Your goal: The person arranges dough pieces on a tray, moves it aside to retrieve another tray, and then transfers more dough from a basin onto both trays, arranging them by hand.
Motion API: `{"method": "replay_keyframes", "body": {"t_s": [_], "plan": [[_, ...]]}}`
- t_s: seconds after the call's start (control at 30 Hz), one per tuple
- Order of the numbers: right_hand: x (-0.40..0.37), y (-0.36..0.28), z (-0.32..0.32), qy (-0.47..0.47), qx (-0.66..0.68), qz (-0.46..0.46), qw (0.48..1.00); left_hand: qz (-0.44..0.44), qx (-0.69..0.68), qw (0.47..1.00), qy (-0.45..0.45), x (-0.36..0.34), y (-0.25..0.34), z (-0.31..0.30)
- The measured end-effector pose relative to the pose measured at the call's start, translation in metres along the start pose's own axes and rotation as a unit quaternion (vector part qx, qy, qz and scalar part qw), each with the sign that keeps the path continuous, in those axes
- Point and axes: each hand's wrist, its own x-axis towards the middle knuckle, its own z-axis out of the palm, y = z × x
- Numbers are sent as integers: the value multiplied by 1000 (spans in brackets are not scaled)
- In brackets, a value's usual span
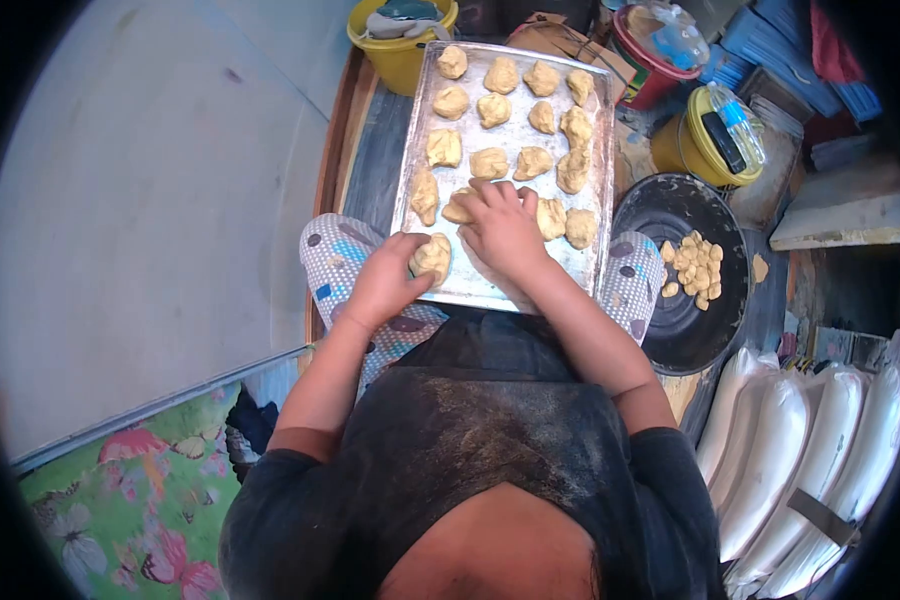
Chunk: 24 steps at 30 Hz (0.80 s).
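Note:
A metal baking tray (530,285) lies across my lap with several rough lumps of yellowish dough in loose rows. My left hand (385,275) curls its fingers and thumb around a dough lump (431,257) at the tray's near left corner. Higher up the tray, my right hand (505,228) is bent over another dough lump (457,208), fingertips resting on it and partly hiding it. Just to the right of that hand sits one more lump (551,219).
A black basin (670,200) holding small dough bits stands at right. Behind it is a yellow lidded bucket (680,150) with a phone and bottle on top. Filled white plastic bags (770,440) lie at lower right. A pale panel (170,220) borders the left; another yellow bucket (390,65) stands behind the tray.

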Motion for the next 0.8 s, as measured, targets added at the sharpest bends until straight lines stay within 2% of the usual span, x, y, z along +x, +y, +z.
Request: {"method": "replay_keyframes", "body": {"t_s": [0.07, 0.1, 0.13, 0.17, 0.2, 0.23, 0.27, 0.3, 0.33, 0.4, 0.43, 0.5, 0.53, 0.57, 0.6, 0.63, 0.67, 0.73, 0.77, 0.8], "plan": [[-2, -5, -9, 26, 34, 5, 999, -17, -27, 999, 8, -3, -14, 3], [-4, -6, -12, -7, 199, 17, 980, -145, -267, 953, -18, -2, -15, 1], [-5, -12, -16, -43, 359, 31, 932, -262, -487, 832, -40, -3, -15, -1], [-7, -20, -23, -90, 421, 65, 900, -246, -533, 809, -41, -3, -12, -4], [-8, -23, -21, -94, 422, 63, 900, -249, -534, 807, -37, -2, -3, -8], [-8, -25, -17, -131, 555, 114, 814, -238, -591, 769, -44, 0, 6, -14], [-8, -26, -16, -164, 670, 162, 705, -224, -646, 728, -52, 2, 11, -17], [-6, -27, -19, -141, 709, 166, 671, -222, -656, 717, -77, 1, 9, -18], [-6, -25, -20, -142, 708, 165, 672, -221, -656, 717, -75, 1, 9, -18], [-7, -19, -21, -127, 714, 211, 655, -217, -698, 676, -92, 1, 9, -17], [-5, -22, -25, -106, 682, 214, 691, -217, -698, 676, -93, 1, 13, -14], [-5, -19, -24, -117, 666, 230, 700, -57, -505, 861, -6, -2, 26, -5], [-5, -19, -24, -128, 650, 244, 708, -58, -505, 861, -5, -2, 29, -6], [-5, -19, -24, -129, 649, 244, 708, -122, -533, 837, -19, -1, 32, -8], [-5, -19, -25, -107, 708, 263, 647, -184, -557, 809, -33, 0, 33, -9], [-4, -20, -26, -84, 761, 278, 580, -196, -588, 784, -29, 0, 31, -8], [-4, -22, -29, -84, 761, 277, 581, -195, -589, 784, -28, 0, 30, -9], [-5, -28, -40, -66, 732, 164, 658, -209, -631, 746, -42, -1, 28, -11], [-6, -27, -39, -82, 707, 131, 690, -209, -632, 745, -42, -2, 29, -10], [-6, -25, -38, -83, 707, 132, 689, -214, -614, 759, -36, -3, 30, -8]]}}
